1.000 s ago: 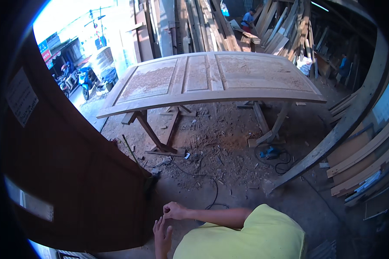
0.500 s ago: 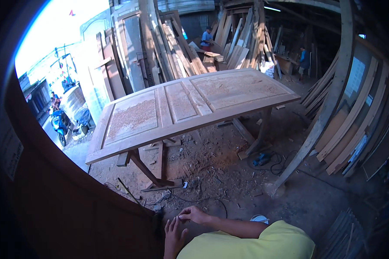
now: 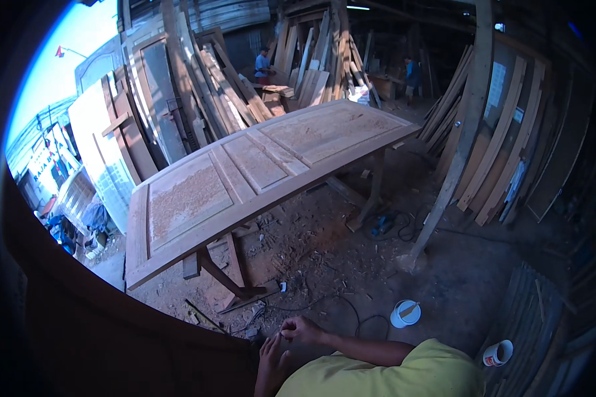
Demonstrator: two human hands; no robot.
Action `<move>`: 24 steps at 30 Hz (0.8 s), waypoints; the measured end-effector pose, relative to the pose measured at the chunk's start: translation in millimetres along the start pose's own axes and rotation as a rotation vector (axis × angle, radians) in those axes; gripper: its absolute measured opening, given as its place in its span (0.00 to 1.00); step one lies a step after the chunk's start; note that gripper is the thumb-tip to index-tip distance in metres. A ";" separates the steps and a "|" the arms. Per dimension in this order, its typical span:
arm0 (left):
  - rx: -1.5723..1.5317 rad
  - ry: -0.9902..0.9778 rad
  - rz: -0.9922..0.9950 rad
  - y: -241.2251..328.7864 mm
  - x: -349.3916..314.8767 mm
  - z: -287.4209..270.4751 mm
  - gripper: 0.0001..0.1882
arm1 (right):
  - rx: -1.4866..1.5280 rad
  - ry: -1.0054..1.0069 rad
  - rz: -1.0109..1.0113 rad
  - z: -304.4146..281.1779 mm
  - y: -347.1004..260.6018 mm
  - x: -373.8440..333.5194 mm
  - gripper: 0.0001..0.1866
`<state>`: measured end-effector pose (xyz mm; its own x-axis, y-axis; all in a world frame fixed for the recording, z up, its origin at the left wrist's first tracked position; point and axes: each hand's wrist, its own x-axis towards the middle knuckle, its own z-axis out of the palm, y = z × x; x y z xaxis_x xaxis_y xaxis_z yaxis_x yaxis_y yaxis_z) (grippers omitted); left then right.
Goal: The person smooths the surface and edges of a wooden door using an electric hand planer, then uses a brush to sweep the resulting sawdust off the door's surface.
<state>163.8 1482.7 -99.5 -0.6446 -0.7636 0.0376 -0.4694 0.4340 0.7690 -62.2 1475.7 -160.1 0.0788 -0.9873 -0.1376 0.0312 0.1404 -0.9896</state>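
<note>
My left hand (image 3: 270, 355) is raised at the lower middle, its fingers stretched upward and the thumb apart. My right hand (image 3: 300, 329) reaches across to it, thumb and forefinger pinched together beside the left fingertips. Whatever lies in that pinch is too small to make out. Beyond my hands, a wooden panel door (image 3: 255, 178) lies flat on trestle legs (image 3: 222, 274), with wood shavings (image 3: 191, 192) strewn over its recessed panels. Close on my left rises a dark brown surface (image 3: 112, 324).
A white bucket (image 3: 398, 319) with a stick across it and a white cup (image 3: 497, 353) stand to my right. A blue power tool (image 3: 381, 225), cord (image 3: 359, 311) and wooden post (image 3: 453, 145) are beyond. Planks (image 3: 212, 86) lean behind; two people (image 3: 263, 66) are farther back.
My view has swung right and down, bringing the bucket fully into sight and revealing the cup. Both hands keep nearly the same pose, fingertips together.
</note>
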 end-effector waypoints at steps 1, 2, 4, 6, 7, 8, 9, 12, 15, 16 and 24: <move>-0.020 -0.017 0.002 -5.8 -1.5 -3.4 0.37 | -0.007 0.017 -0.003 4.8 2.0 -0.6 0.09; -0.040 -0.033 0.008 -10.9 -1.6 -6.3 0.37 | -0.012 0.032 0.007 8.7 3.9 -0.5 0.09; -0.081 -0.062 0.019 -19.4 -1.1 -9.6 0.36 | -0.025 0.059 0.028 14.3 7.8 -1.3 0.09; -0.207 -0.076 0.012 -24.3 -2.2 -13.7 0.35 | -0.025 0.063 0.034 16.8 6.4 -2.5 0.10; -0.266 -0.075 0.005 -26.7 -3.2 -18.1 0.34 | -0.024 0.056 0.034 19.4 4.3 -0.5 0.10; -0.291 -0.073 0.007 -31.1 -2.9 -22.6 0.33 | -0.039 0.059 0.048 22.9 2.0 3.1 0.10; -0.316 -0.070 0.009 -36.2 -2.2 -27.0 0.33 | -0.055 0.062 0.061 26.6 -0.2 7.5 0.10; -0.374 -0.089 0.008 -32.0 0.9 -33.7 0.31 | -0.071 0.108 0.069 29.3 0.6 8.2 0.10; -0.403 -0.085 0.011 -42.3 1.3 -36.8 0.30 | -0.077 0.134 0.092 38.5 -11.5 11.5 0.11; -0.413 -0.083 0.019 -46.5 3.3 -35.9 0.29 | -0.083 0.144 0.105 40.2 -15.0 11.9 0.10; -0.417 -0.052 0.044 -51.9 3.2 -58.3 0.30 | -0.052 0.151 0.122 34.4 -9.0 18.6 0.09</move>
<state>221.3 1429.9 -102.1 -0.6932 -0.7189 0.0524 -0.1632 0.2273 0.9600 -26.8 1458.6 -152.3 -0.0716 -0.9636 -0.2577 -0.0207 0.2598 -0.9654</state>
